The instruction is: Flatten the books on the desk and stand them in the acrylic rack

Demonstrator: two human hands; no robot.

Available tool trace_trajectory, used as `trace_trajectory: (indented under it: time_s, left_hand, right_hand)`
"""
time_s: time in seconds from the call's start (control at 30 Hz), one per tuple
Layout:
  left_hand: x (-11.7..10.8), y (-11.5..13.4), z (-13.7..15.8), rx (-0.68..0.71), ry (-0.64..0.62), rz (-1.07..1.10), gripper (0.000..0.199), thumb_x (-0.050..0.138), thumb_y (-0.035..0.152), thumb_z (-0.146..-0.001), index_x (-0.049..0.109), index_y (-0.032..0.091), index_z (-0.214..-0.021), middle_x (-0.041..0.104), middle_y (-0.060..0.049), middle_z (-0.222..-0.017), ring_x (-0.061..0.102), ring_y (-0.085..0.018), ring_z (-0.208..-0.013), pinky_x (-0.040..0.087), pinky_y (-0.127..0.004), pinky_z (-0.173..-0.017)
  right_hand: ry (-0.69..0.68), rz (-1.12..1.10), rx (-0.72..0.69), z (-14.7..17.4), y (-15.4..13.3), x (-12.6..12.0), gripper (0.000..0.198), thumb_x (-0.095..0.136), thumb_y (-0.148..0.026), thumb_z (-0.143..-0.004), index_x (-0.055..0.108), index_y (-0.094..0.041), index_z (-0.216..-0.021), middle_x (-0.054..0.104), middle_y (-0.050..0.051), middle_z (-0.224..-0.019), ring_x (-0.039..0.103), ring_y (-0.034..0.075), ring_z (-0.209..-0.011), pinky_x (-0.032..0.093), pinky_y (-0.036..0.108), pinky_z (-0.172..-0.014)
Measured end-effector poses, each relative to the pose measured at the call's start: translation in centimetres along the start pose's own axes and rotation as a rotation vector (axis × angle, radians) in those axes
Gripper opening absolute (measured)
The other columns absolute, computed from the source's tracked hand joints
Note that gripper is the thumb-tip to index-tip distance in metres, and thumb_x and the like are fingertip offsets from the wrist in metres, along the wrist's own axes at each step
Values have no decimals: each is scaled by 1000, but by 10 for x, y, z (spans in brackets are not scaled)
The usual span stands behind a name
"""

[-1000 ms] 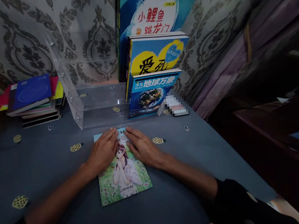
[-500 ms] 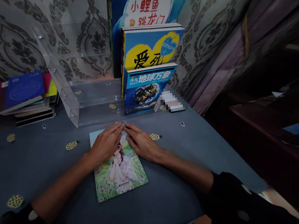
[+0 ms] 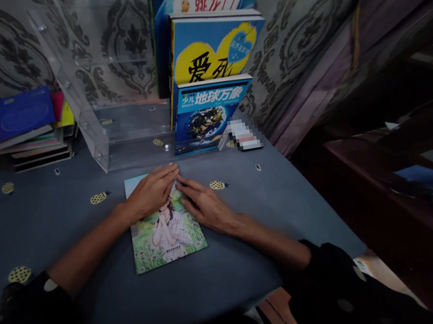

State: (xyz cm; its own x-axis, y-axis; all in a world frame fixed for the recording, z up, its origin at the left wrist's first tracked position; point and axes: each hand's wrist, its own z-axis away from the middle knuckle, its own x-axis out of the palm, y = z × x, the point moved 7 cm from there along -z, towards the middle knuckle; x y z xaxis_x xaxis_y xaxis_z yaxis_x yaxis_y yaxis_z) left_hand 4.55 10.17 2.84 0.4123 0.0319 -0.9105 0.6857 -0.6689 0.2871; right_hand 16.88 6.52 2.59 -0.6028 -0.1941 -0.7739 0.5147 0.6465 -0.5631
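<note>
A thin book with a picture of a girl among green grass and flowers on its cover lies flat on the table in front of me. Across its upper part rests my left hand, palm down, with fingers stretched out towards the top right corner. My right hand lies along the right edge of the book, its outstretched fingertips beside the left fingertips. Both hands press on the cover without gripping anything, and they hide the upper part of it.
Behind the book stands a clear acrylic rack with a blue earth book and larger books in its right side. A pile of books lies at the back left. A blurred-out object sits right of the rack. The table's edge runs down the right.
The whole view has shifted, so the rack and book appear slightly higher. My right fingertips have slid a little towards me relative to the left ones. The book stays under both hands.
</note>
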Motion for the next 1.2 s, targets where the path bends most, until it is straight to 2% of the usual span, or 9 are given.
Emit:
trace_trajectory:
  time_s: [0.1,0.3,0.47,0.7,0.97,1.2]
  left_hand:
    - [0,3,1,20,1,-28,44,33,27,-102,57,14,-136,54,-11,-147,48,-20,-139,39,-42,-117]
    - [2,17,7,67,-36,-51,44,34,22,-101,57,9,-135,53,-15,-147,47,-22,-140,40,-41,-116]
    - [2,25,12,56,-50,-37,42,35,25,-102,56,14,-137,55,-12,-147,46,-21,-140,39,-42,-117]
    - [-1,35,19,68,-47,-12,43,34,28,-104,55,14,-138,55,-12,-146,46,-21,-140,40,-41,-117]
    - [1,46,29,120,-14,4,41,35,24,-104,53,14,-139,56,-13,-145,49,-21,-138,42,-43,-115]
    - [-1,60,36,144,-53,-1,41,35,21,-103,53,13,-139,57,-13,-144,48,-21,-139,43,-42,-114]
  right_hand:
    - [3,14,-26,6,-5,0,44,47,-22,-96,55,-15,-139,51,18,-148,47,29,-140,42,49,-116]
    - [6,20,-24,15,-9,0,45,47,-24,-97,53,-15,-141,51,17,-148,47,28,-139,41,49,-116]
    - [2,2,-22,22,-14,-1,45,46,-25,-98,53,-16,-142,51,15,-148,47,27,-140,42,49,-116]
    - [-12,9,-21,33,-21,-2,45,43,-25,-99,55,-9,-139,51,21,-147,47,28,-140,41,48,-117]
    - [-9,-3,-42,47,-28,-3,44,43,-24,-99,54,-11,-140,51,19,-147,47,28,-139,44,49,-114]
    - [-17,-12,-61,61,-36,-2,46,47,-28,-100,51,-13,-143,50,19,-149,43,29,-142,43,51,-115]
